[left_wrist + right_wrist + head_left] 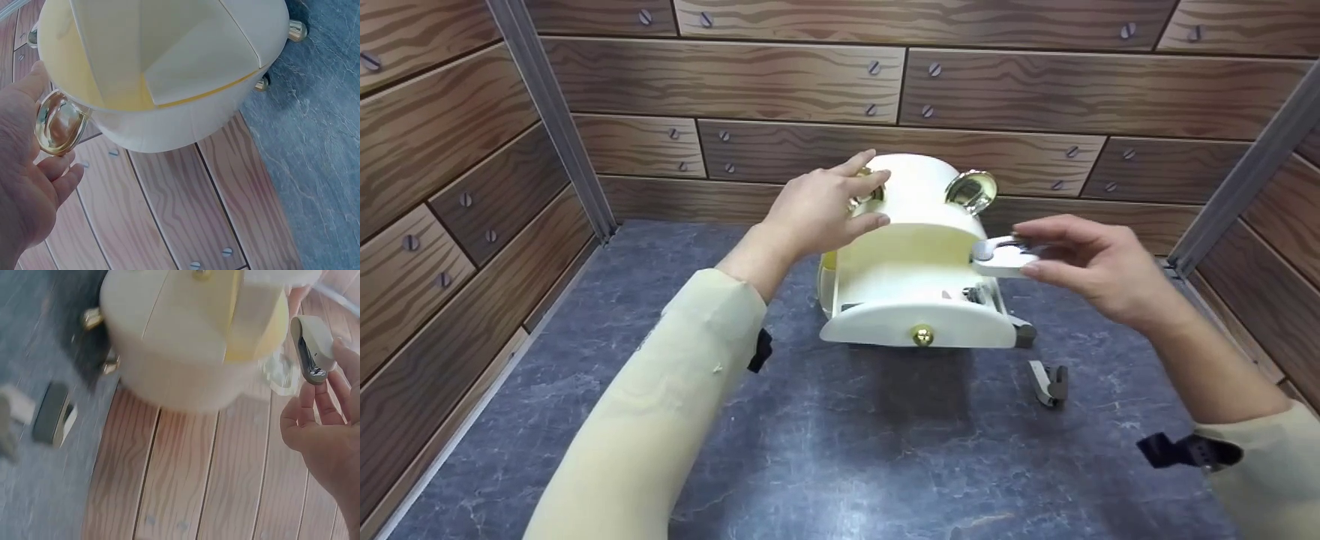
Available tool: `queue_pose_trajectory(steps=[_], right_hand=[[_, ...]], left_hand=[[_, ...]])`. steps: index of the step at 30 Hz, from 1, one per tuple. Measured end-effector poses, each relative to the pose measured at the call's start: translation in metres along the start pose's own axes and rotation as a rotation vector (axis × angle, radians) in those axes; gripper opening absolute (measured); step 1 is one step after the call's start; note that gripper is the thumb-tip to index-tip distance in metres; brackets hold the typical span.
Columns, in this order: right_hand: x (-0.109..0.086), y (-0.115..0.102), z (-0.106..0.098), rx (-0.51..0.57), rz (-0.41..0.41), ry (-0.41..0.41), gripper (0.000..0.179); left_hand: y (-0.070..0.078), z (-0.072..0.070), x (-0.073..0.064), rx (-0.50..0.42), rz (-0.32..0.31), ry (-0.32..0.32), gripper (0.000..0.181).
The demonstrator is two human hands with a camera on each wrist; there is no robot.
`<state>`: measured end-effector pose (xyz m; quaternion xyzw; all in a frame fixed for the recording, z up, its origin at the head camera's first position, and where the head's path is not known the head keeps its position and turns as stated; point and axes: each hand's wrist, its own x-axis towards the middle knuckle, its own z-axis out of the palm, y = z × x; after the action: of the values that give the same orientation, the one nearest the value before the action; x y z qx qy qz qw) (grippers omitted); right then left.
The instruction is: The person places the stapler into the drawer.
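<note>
A cream-white rounded box [919, 176] with gold ear-shaped pieces stands on the table, its front drawer [877, 322] pulled out by a gold knob [922, 335]. My left hand [825, 206] is at the box's left gold ear [61, 124], fingers mostly straight and spread over the box's edge. To the right of the opening, my right hand [1099, 262] pinches a small white-and-grey stapler [1003, 259] between thumb and fingers. In the right wrist view this stapler [315, 349] is raised beside the box. Some small metallic thing [973, 294] shows inside the drawer at its right.
Another small stapler [1048, 384] lies on the dark blue marbled table [780, 465], right of the drawer. Close to the drawer's right corner is a further grey-and-white piece [1024, 331]. Wood-patterned walls [795, 79] enclose the back and both sides.
</note>
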<state>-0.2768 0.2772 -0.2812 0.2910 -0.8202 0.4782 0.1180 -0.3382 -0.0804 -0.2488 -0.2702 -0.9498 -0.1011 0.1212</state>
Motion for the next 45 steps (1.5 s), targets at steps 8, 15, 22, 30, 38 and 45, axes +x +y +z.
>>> queue_pose_trajectory(steps=[8,15,22,30,38,45], right_hand=[[0.016,-0.004,0.039,-0.012,-0.071,-0.081,0.039],[0.020,-0.002,0.053,-0.129,-0.073,-0.145,0.037],[0.022,-0.007,0.060,-0.186,0.035,-0.173,0.036],[0.024,-0.009,0.057,-0.225,0.075,-0.236,0.037],[0.022,-0.010,0.054,-0.236,0.071,-0.255,0.039],[0.026,-0.010,0.061,-0.237,0.076,-0.221,0.038]], left_hand=[[0.000,-0.001,-0.001,-0.003,-0.001,0.003,0.067],[0.000,0.000,0.000,-0.003,-0.004,0.005,0.068],[0.000,0.000,0.000,-0.001,-0.003,0.016,0.067],[0.001,0.000,0.000,0.004,-0.006,0.011,0.067],[0.001,0.000,0.000,0.000,-0.003,0.008,0.067],[0.000,-0.001,0.000,0.000,-0.001,0.011,0.067]])
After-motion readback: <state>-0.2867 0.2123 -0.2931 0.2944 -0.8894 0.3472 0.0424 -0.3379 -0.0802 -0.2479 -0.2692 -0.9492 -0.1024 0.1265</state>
